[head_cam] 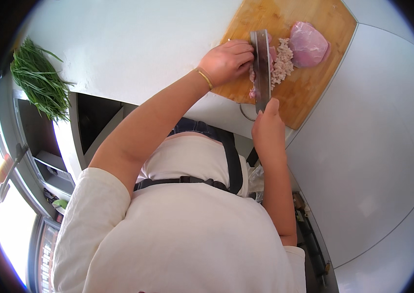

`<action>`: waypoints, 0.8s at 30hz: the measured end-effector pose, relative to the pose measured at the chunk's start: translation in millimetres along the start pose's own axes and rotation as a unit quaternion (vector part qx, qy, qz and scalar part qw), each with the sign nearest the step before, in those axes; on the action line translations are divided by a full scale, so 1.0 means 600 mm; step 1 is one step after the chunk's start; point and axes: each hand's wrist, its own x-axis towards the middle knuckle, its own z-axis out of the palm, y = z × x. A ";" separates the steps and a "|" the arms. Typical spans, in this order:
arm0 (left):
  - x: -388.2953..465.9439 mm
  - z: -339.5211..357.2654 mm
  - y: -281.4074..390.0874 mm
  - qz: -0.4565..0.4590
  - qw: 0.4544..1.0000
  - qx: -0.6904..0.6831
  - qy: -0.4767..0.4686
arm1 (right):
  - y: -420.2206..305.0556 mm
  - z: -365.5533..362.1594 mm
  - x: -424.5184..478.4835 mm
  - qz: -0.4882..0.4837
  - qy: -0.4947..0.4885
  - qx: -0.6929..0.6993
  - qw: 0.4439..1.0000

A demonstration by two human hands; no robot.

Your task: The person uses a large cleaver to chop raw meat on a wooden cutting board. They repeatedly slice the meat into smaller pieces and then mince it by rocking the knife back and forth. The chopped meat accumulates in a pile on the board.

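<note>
My right hand (270, 126) is closed round the handle of a cleaver (262, 66), whose broad blade lies over the wooden cutting board (316, 91). My left hand (229, 60), fingers curled, is against the left side of the blade; part of the raw meat shows beside its fingertips, but whether they grip it is hidden. Strips of raw meat (272, 56) show just right of the blade. Beyond them is a heap of finely diced pale meat (283, 62). A large pink piece of raw meat (307, 45) lies at the board's right.
A bunch of long green leafy stalks (40, 78) lies at the far left of the white countertop (126, 44). White tiled wall (360, 146) runs close along the board's right edge. An open drawer or cabinet space (97, 117) is below the counter's front edge.
</note>
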 end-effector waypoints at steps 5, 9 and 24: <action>0.001 0.004 -0.001 0.007 1.000 -0.003 -0.014 | -0.033 -0.014 0.066 -0.034 0.028 0.003 0.999; 0.004 -0.003 0.001 -0.003 1.000 0.000 -0.010 | -0.021 -0.032 0.092 -0.046 0.056 0.090 0.993; -0.002 -0.008 0.001 -0.042 0.997 -0.055 0.031 | -0.020 -0.040 -0.017 -0.030 0.051 -0.017 0.998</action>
